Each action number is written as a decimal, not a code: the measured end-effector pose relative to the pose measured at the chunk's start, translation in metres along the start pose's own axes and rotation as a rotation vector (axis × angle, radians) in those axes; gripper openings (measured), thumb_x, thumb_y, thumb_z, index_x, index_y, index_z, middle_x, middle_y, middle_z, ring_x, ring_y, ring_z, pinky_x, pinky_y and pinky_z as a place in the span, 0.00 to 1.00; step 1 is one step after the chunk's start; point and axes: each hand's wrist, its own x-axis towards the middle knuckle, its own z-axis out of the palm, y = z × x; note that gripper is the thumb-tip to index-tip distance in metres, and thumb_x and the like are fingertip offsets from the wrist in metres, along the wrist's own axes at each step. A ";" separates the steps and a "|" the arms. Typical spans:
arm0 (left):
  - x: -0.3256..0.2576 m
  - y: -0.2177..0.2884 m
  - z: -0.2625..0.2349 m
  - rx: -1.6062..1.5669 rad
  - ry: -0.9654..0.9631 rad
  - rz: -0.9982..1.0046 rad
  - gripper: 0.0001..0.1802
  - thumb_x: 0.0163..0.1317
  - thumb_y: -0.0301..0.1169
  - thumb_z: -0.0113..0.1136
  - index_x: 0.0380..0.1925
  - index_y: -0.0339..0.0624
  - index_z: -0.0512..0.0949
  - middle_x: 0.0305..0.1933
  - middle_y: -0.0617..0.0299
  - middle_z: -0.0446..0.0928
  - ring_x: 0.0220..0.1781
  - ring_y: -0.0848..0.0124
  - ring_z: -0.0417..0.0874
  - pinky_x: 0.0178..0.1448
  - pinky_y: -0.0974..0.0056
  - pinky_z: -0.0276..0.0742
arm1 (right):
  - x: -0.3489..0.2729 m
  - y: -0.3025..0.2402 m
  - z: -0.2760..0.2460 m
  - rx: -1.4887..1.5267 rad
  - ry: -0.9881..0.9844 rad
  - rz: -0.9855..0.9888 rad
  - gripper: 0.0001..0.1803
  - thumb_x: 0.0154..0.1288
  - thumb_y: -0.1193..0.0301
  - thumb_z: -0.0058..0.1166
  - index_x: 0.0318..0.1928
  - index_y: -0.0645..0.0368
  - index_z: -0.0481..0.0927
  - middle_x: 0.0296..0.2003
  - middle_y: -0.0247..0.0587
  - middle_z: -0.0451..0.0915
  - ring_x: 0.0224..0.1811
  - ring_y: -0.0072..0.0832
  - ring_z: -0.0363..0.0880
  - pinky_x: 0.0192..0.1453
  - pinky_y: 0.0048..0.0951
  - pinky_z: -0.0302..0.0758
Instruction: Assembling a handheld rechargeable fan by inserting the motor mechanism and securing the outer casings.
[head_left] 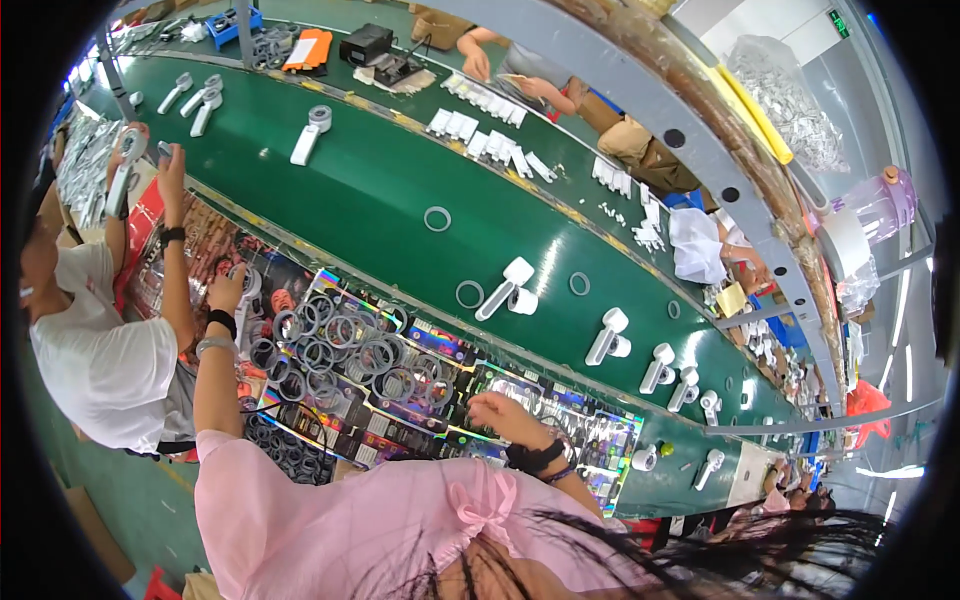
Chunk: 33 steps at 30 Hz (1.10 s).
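Note:
My left hand (227,288) is at the left end of the printed sheets, its fingers closed on a white handheld fan (250,284) that it partly hides. To its right lies a loose pile of grey rings (345,340). Over the shiny printed sheets (430,425), right of the rings, hovers my right hand (505,416). Its fingers are loosely bent and apart, with nothing visible in them. Beyond the sheets, a white handheld fan (503,290) and a single grey ring (469,293) lie on the green conveyor belt (390,260).
More white fans (608,338) and loose rings (437,218) are spread along the belt. A co-worker (110,340) at my left holds up a fan. Across the belt, another person's hands (505,78) are near rows of white parts (485,100). A grey metal frame (690,150) arches overhead.

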 end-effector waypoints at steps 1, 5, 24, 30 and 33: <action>-0.022 0.036 0.001 0.132 0.219 0.074 0.38 0.57 0.58 0.58 0.48 0.28 0.76 0.48 0.33 0.77 0.55 0.45 0.77 0.58 0.50 0.70 | 0.005 0.005 -0.016 0.014 -0.009 0.016 0.18 0.72 0.63 0.50 0.53 0.64 0.73 0.42 0.39 0.80 0.42 0.24 0.81 0.47 0.25 0.78; -0.100 0.148 -0.007 -0.199 0.316 0.740 0.21 0.56 0.32 0.65 0.49 0.35 0.75 0.51 0.45 0.76 0.57 0.51 0.74 0.60 0.53 0.69 | 0.046 -0.004 -0.061 -0.091 0.209 -0.044 0.17 0.70 0.64 0.52 0.51 0.64 0.74 0.40 0.39 0.79 0.42 0.27 0.80 0.48 0.28 0.76; -0.098 0.333 0.227 0.380 -0.139 0.870 0.14 0.54 0.30 0.57 0.41 0.39 0.77 0.48 0.50 0.77 0.49 0.53 0.79 0.47 0.51 0.80 | 0.170 0.004 -0.114 -0.809 0.714 -0.197 0.37 0.48 0.58 0.71 0.57 0.52 0.69 0.50 0.48 0.74 0.55 0.49 0.70 0.55 0.45 0.71; -0.163 0.331 0.219 0.321 -0.292 1.065 0.14 0.51 0.32 0.59 0.38 0.39 0.76 0.40 0.50 0.79 0.42 0.50 0.82 0.43 0.49 0.81 | 0.155 0.018 -0.111 -0.456 0.785 -0.251 0.36 0.49 0.59 0.71 0.56 0.61 0.71 0.49 0.50 0.76 0.54 0.43 0.73 0.57 0.40 0.71; -0.154 0.323 0.240 0.413 -0.193 1.104 0.13 0.51 0.33 0.59 0.35 0.39 0.79 0.37 0.51 0.81 0.39 0.50 0.83 0.42 0.50 0.81 | 0.131 0.025 -0.103 -0.231 0.728 -0.277 0.35 0.53 0.61 0.71 0.57 0.63 0.70 0.49 0.43 0.77 0.52 0.30 0.76 0.56 0.31 0.72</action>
